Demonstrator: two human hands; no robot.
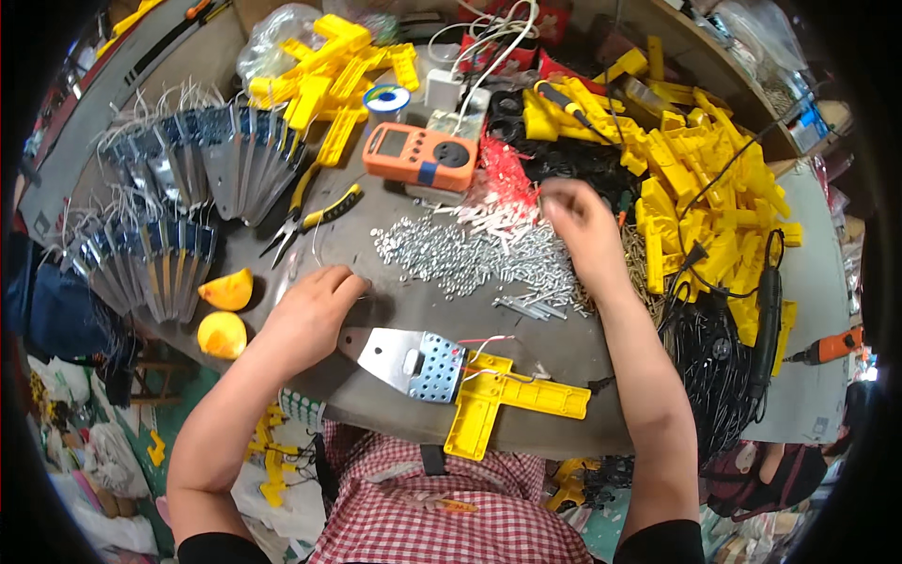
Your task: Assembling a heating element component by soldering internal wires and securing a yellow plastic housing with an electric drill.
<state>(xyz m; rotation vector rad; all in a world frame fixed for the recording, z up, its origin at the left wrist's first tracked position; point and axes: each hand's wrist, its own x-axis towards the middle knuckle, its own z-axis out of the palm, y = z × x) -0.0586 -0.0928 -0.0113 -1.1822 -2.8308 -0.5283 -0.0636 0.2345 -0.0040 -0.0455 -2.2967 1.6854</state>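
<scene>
Head view: you look down on a cluttered grey table (395, 282).
Packages: a clear plastic bag (268, 42) lies at the far left, behind yellow plastic parts (334, 70); an orange meter (420, 155) sits mid-table.
Right hand: your right hand (581, 230) reaches into the pile of small silver screws (470, 254), fingers pinched together; whether a screw is caught, you cannot tell.
Left hand: your left hand (315, 310) rests loosely curled on the table, holding nothing.
Assembly: the metal plate with yellow handle (460, 376) lies at the near edge, just right of your left hand, below the screws.
Look: shiny perforated plate, thin wires, cross-shaped yellow handle.
</scene>
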